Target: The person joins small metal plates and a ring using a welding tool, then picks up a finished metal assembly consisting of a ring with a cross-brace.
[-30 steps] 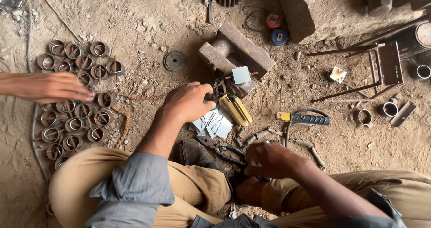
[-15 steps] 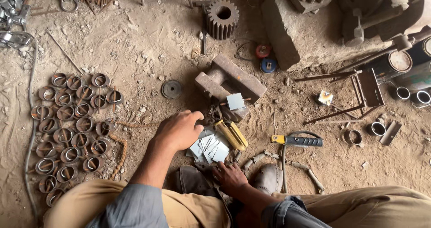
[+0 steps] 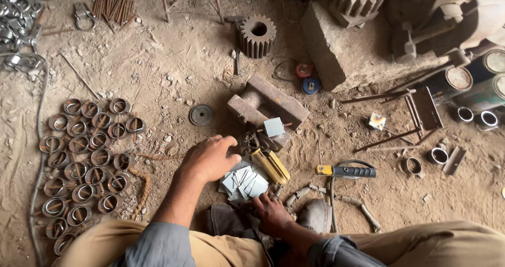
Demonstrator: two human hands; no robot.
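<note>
I sit on a dirt floor. My left hand hovers palm down over a loose pile of small grey metal squares, its fingers slightly spread and holding nothing that I can see. My right hand rests at the near edge of the same pile, fingers curled against the squares; whether it grips one is unclear. Just right of the pile lies a yellow-handled tool. Beyond it stands a rusty steel block with one grey square on top.
Several short metal rings lie in rows at the left. A dark disc lies near the block. Toothed gears, a stone block, a black-and-yellow-handled tool, rods and pipe pieces lie at the back and right.
The view has tilted toward the far floor. Another person's hand at the left is gone. My right hand has moved left to the pile's near edge; my left hand stays over the squares.
</note>
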